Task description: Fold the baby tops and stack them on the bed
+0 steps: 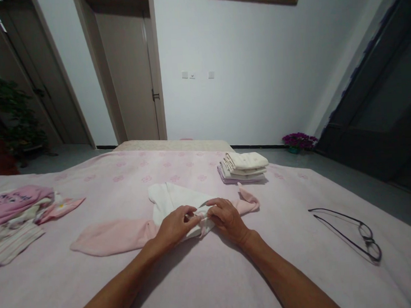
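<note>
A small white garment with pink sleeves lies in front of me, one sleeve stretched out to the left and the other bent up at the right. My left hand is closed on the near edge of its white body, thumb and fingers pinching the cloth. Close beside it, my right hand pinches the same edge with curled fingers. The cloth between the two hands is bunched, and its details are too small to make out.
Folded clothes are stacked beyond my right hand. Eyeglasses lie at the right. A loose heap of clothes sits at the left. All rest on a pink patterned cloth.
</note>
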Tool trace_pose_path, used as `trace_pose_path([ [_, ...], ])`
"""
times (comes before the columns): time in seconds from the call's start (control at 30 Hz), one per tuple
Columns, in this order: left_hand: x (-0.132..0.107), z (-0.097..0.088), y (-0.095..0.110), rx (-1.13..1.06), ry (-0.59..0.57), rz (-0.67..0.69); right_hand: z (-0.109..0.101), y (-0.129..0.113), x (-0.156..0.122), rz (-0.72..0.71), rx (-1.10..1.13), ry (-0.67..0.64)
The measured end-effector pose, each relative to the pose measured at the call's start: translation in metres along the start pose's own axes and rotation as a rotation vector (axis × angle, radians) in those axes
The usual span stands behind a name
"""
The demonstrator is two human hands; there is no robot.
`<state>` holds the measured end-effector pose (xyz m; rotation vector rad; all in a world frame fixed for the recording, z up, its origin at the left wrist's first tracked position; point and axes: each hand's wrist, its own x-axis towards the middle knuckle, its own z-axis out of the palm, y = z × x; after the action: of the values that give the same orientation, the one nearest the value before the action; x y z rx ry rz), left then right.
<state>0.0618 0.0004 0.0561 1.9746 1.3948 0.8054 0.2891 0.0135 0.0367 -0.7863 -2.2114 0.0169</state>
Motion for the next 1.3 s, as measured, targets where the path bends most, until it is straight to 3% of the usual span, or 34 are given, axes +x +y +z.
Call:
trace_pose_path([
  [0.1, 0.004, 0.014, 0.001, -0.032, -0.02, 0.013, -0.002, -0.003, 0.001, -0.02, -0.056, 0.074],
  [0.27, 0.002, 0.026, -0.006, -0.353, 0.041, -0.075, 0.0, -0.011, 0.006, 0.071, -0.17, 0.116],
  [0.37, 0.001, 0.029, -0.01, -0.497, 0.064, -0.149, 0.003, -0.019, 0.008, 0.205, 0.027, 0.041],
  [0.47, 0.0, 0.032, -0.012, -0.616, 0.074, -0.181, 0.01, -0.027, 0.009, 0.507, 0.329, 0.033],
  [0.57, -0.002, 0.033, -0.011, -0.636, 0.066, -0.159, 0.018, -0.032, 0.009, 0.746, 0.622, 0.007],
  [0.7, -0.008, 0.031, -0.006, -0.594, 0.046, -0.114, 0.025, -0.035, 0.01, 0.908, 0.809, 0.007],
  [0.87, -0.011, 0.031, -0.001, -0.554, 0.04, -0.092, 0.023, -0.04, 0.014, 0.943, 0.96, 0.083],
  [1.0, -0.011, 0.032, 0.001, -0.656, 0.03, -0.126, 0.021, -0.043, 0.016, 0.918, 1.072, 0.125],
  [1.3, -0.008, 0.031, -0.001, -0.903, 0.023, -0.178, 0.024, -0.041, 0.016, 0.918, 1.093, 0.172],
])
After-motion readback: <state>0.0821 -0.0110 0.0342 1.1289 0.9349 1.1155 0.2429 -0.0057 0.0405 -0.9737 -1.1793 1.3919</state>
